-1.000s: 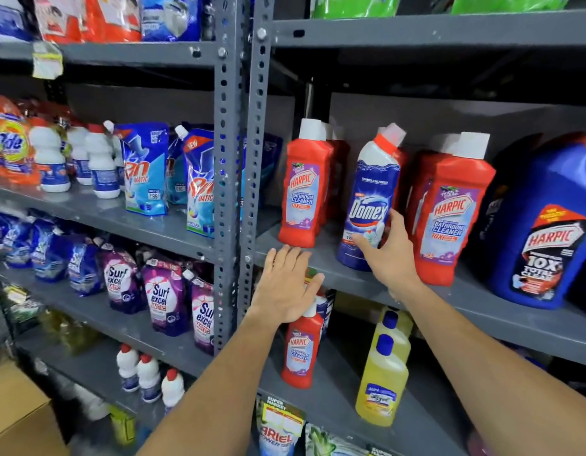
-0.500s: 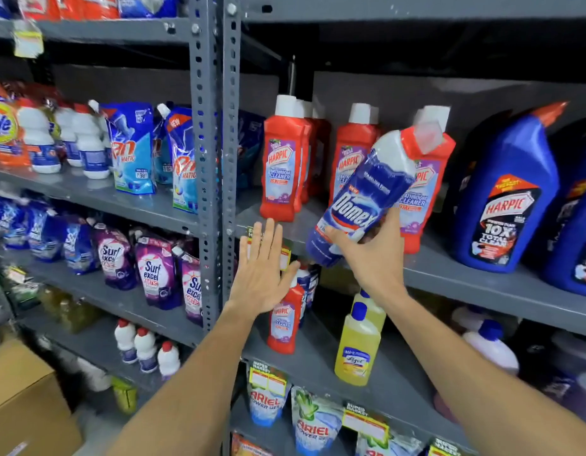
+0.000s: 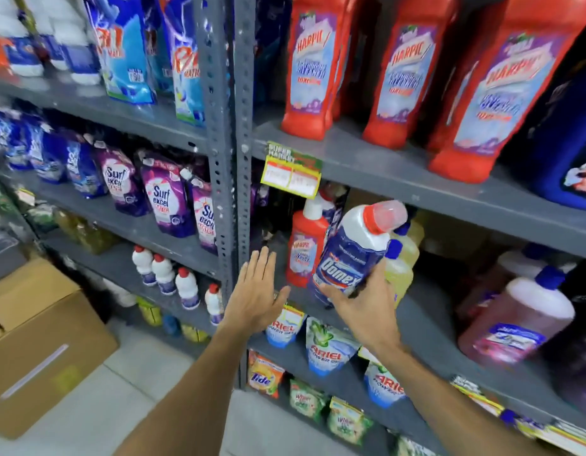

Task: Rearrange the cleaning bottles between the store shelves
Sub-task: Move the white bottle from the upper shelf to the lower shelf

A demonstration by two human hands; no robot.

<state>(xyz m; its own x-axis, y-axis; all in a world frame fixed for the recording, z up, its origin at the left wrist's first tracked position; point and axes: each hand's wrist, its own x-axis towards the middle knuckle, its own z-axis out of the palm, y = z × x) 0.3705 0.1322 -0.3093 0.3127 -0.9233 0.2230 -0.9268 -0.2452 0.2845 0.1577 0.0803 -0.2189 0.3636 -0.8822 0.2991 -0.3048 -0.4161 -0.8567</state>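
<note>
The right hand (image 3: 360, 307) grasps the Domex bottle (image 3: 352, 255) low on its body, fingers (image 3: 331, 289) wrapped round the blue label. The bottle tilts with its red cap (clear cover over it) up and to the right, held in front of the lower shelf (image 3: 426, 327), just right of a single red Harpic bottle (image 3: 303, 248) and before the yellow bottles (image 3: 401, 261). The left hand (image 3: 257, 296) is released, flat and spread, holding nothing, near the grey upright (image 3: 226, 159). More red Harpic bottles (image 3: 397, 70) stand on the upper shelf (image 3: 383, 162).
</note>
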